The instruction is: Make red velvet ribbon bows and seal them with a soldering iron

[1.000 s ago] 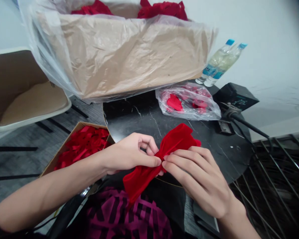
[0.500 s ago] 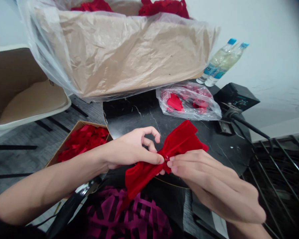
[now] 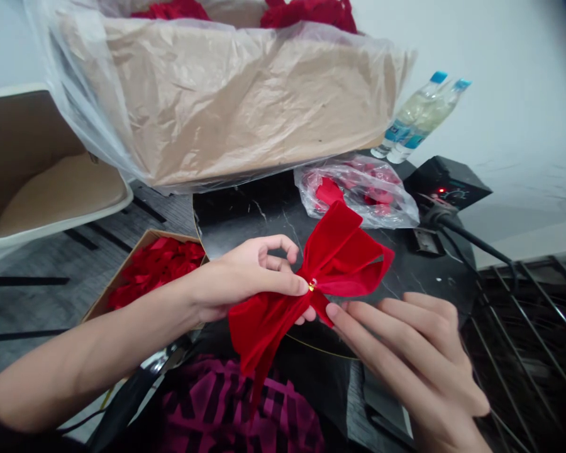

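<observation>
A red velvet bow [image 3: 344, 251] is held tilted above the round table, its loops spread to both sides. My left hand [image 3: 264, 274] pinches it at the middle, thumb on top beside a small gold-coloured fastening [image 3: 312, 286]; the thumb's neighbouring fingers curl above. My right hand [image 3: 405, 340] is just to the right, its fingertips closed on a short narrow red strip [image 3: 321, 308] that hangs from the bow's middle. The tips hide the strip's end. The bow's lower loops droop toward my lap.
A plastic-lined carton [image 3: 245, 107] with red fabric stands at the back. Behind my left forearm is a smaller box [image 3: 158, 267] of red ribbons. A clear bag [image 3: 358, 192] with red pieces, two bottles [image 3: 408, 119] and a black device [image 3: 448, 182] with a cable are on the black table [image 3: 245, 214].
My right hand has moved from the bow's middle down and right onto the narrow strip. The bow has turned, showing the gold fastening. A red light now shows on the black device.
</observation>
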Demonstrator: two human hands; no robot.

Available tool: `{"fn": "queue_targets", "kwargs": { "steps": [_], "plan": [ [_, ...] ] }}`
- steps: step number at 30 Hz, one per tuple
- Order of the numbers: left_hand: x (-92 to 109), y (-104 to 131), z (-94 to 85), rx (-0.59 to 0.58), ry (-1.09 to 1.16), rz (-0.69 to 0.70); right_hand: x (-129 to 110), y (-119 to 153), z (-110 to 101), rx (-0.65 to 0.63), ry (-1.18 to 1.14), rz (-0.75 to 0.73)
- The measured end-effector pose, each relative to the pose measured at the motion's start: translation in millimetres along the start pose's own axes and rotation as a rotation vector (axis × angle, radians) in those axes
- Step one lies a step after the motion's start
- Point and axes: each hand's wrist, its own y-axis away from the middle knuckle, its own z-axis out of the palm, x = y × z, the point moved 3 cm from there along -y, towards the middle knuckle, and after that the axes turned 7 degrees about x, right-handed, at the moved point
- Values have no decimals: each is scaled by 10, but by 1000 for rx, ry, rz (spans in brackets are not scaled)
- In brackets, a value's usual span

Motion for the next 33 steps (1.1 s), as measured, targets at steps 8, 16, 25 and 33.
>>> {"fn": "queue_targets", "kwargs": {
  "steps": [8,16,25,33],
  "plan": [
    [-115,-36,-1,43,125,-30,-20,-107,95,-17,-124,-176],
    [-147,-43,4,51,119,-25,-16,-91,201,126,-86,31],
    [-159,-26,39,91,187,-62,-12,-81,165,16,-163,-116],
    [-198,-24,64,45,155,-66,-2,-170,104,-42,-29,-329]
  ]
}}
